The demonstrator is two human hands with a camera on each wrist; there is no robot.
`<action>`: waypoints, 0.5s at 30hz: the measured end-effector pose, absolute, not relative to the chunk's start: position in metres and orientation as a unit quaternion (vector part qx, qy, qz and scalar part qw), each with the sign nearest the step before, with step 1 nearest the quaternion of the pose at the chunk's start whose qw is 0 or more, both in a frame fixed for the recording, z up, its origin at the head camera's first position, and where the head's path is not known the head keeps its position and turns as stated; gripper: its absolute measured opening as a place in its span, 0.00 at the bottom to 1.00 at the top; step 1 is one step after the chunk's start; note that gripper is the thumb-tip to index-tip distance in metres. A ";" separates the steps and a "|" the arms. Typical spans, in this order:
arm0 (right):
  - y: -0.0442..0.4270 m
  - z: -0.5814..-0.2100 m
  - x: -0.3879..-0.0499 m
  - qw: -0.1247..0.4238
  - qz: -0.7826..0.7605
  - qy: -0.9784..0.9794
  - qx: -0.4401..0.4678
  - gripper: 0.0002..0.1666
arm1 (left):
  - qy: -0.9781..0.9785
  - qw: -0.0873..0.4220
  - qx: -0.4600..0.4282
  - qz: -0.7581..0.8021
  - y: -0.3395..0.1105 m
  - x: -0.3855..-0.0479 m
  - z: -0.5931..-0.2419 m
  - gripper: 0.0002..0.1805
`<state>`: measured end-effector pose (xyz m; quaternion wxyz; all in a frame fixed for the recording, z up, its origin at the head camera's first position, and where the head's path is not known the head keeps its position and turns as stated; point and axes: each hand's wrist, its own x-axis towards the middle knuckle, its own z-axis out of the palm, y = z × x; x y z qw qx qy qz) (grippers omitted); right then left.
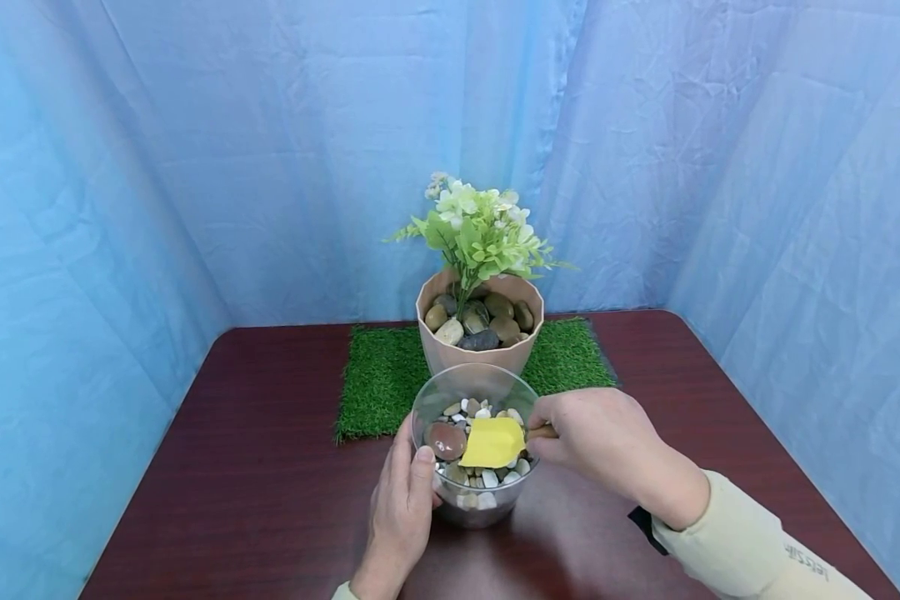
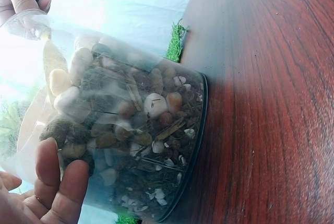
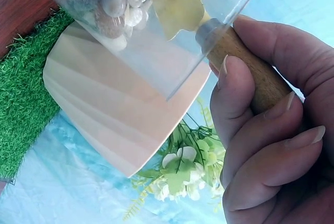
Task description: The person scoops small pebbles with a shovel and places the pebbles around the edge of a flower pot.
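Observation:
A clear round container (image 1: pixel 474 518) stands on the table, filled with pebbles (image 2: pixel 154 104) and soil-like bits. My left hand (image 1: pixel 403 504) holds it from the left, thumb at the rim and fingers against the wall. My right hand (image 1: pixel 607 442) grips the wooden handle (image 3: pixel 248 65) of a small hand trowel at the container's right rim. The trowel's yellow blade (image 1: pixel 492 442) reaches inside, over the pebbles. Beside the blade sits a flat reddish-brown round piece (image 1: pixel 446 441). Through the wall, the left wrist view shows layered stones and twig-like bits.
Behind the container, a pale pink pot (image 1: pixel 480 357) holds larger stones (image 1: pixel 504 327) and a plant with white flowers (image 1: pixel 487 225). It stands on a green turf mat (image 1: pixel 382 383). Blue curtains (image 1: pixel 330 150) surround the dark red table (image 1: pixel 270 467).

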<state>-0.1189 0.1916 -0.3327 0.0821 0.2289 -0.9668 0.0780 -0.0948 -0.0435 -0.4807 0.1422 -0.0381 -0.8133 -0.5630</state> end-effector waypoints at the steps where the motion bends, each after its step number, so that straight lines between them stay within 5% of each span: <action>1: 0.191 -0.333 -0.119 0.085 0.078 -0.966 0.230 0.20 | -0.814 0.141 -0.037 -0.563 -0.044 -0.095 -0.481 0.28; 15: 0.188 -0.339 -0.121 0.101 0.072 -0.964 0.234 0.19 | -0.815 0.135 -0.029 -0.562 -0.043 -0.096 -0.481 0.29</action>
